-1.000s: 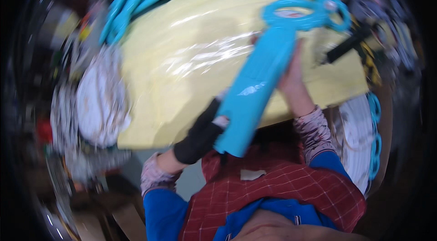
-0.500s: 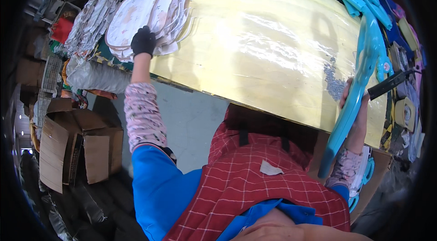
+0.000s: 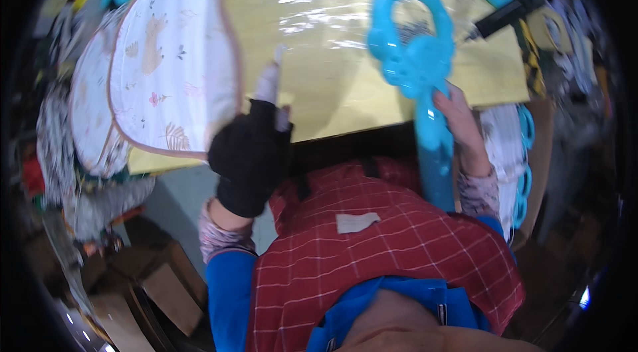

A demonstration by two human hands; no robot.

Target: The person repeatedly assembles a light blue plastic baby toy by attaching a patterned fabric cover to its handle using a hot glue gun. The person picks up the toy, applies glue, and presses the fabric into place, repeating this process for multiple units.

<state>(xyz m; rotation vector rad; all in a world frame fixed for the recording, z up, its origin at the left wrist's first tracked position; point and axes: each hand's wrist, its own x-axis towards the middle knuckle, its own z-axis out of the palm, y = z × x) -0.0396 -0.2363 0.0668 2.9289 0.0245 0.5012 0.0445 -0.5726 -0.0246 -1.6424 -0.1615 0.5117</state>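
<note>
- Head view, nearest: a red checked apron (image 3: 399,265) over blue sleeves fills the 6 o'clock part of the picture.
- At 9 o'clock from the apron, the left hand (image 3: 251,153) wears a black fingerless glove; its bare fingertips (image 3: 269,83) pinch the edge of a white printed fabric piece (image 3: 173,66) with a pinkish-brown border.
- That fabric piece lies at 10 o'clock, partly over the yellow worktop (image 3: 332,53), and it overlaps more printed pieces (image 3: 90,119) at 9 o'clock.
- At 3 o'clock the right hand (image 3: 458,119) is bare and closed around the shaft of a bright blue plastic tool (image 3: 415,53).
- The tool's ring-shaped head rests on the worktop at 1 o'clock, over a glossy clear film.
- The two hands are well apart, each holding its own thing.
- Farther off, at 2 o'clock, a black handle (image 3: 508,12) lies at the worktop's edge.
- Cardboard boxes (image 3: 159,285) stand on the floor at 7 o'clock.
</note>
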